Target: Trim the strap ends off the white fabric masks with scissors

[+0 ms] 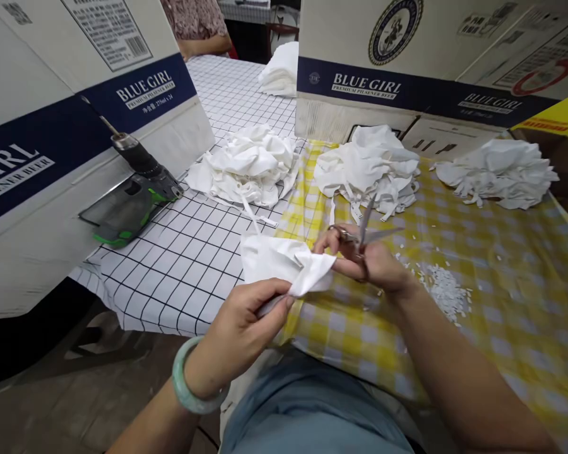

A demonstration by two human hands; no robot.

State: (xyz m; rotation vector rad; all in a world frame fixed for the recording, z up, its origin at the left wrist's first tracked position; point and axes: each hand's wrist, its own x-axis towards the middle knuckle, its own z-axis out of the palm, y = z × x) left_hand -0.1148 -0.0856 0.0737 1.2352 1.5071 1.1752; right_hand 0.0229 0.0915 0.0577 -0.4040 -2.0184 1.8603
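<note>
Yellow tablecloth at right open; cloth heaps, boxes block far side

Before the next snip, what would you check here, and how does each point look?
1. Left hand grips the white cloth piece: ok.
2. Right hand holds the scissors, blades open: ok.
3. Left fingers away from the blades: ok.
4. Blades lined up on the cloth: not ok, they point up and away.
5. Drill lies apart from both hands: ok.
6. Scraps lie beside the right hand, not under the cloth: ok.
</note>
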